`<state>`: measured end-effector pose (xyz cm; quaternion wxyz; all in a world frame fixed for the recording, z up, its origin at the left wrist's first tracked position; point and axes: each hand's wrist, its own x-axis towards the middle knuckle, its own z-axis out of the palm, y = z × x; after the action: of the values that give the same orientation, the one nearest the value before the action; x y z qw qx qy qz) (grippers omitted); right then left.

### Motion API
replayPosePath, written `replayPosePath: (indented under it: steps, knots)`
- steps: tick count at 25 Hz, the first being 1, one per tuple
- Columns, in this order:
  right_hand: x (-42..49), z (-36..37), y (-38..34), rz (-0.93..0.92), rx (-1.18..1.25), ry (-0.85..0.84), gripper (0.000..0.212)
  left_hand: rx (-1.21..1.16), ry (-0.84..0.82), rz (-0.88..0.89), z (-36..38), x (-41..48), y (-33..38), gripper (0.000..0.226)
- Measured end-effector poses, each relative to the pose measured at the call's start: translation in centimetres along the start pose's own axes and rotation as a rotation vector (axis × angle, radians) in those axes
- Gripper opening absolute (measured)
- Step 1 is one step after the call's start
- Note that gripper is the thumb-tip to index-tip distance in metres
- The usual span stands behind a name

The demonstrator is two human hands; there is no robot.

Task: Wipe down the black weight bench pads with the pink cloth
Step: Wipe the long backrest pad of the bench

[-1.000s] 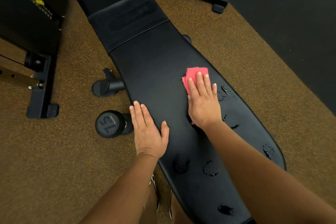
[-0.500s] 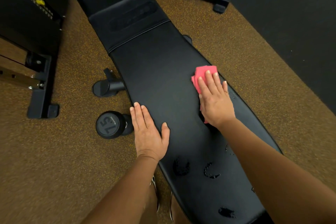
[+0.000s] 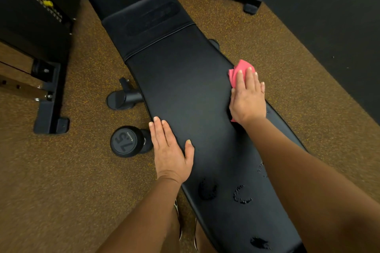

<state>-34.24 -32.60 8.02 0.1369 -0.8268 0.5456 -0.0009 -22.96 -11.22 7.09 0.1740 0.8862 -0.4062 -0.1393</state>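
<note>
Nearest the camera, wet spray marks [image 3: 242, 195] dot the long black bench pad [image 3: 185, 88]. Further up, the left hand [image 3: 170, 150] lies flat on the pad's left edge, its fingers [image 3: 162, 131] straight and holding nothing, just beside a dumbbell [image 3: 126, 141] marked 15 on the floor [image 3: 61, 181]. Beyond, the right hand [image 3: 247, 98] presses the pink cloth [image 3: 240, 68] against the pad's right edge with flat, outstretched fingers [image 3: 249, 77]. The cloth lies under the palm, showing past the fingertips and at the wrist. Farthest lies the upper pad [image 3: 144, 18].
</note>
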Motion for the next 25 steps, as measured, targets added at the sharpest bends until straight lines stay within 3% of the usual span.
replayPosePath:
  steps: [5,10,16,22,25]
  knots:
    - [-1.1,-0.5,2.5,-0.385,-0.054,-0.002,0.054,-0.002,-0.003,0.006,0.1,-0.1,0.0,0.082]
    - [-0.3,0.1,-0.5,-0.122,-0.015,0.005,0.054,-0.002,0.004,0.006,0.1,0.0,-0.1,0.082]
    - [-3.6,-0.1,3.3,-0.455,-0.053,0.002,0.051,0.012,-0.003,0.003,0.1,0.0,0.0,0.082]
    - [-5.2,0.6,1.5,-0.076,0.025,0.056,0.050,0.012,0.000,-0.001,0.0,0.0,0.1,0.083]
    - [-7.1,0.3,3.9,-0.321,-0.005,0.032,0.051,0.011,0.005,-0.006,0.1,0.0,0.0,0.083]
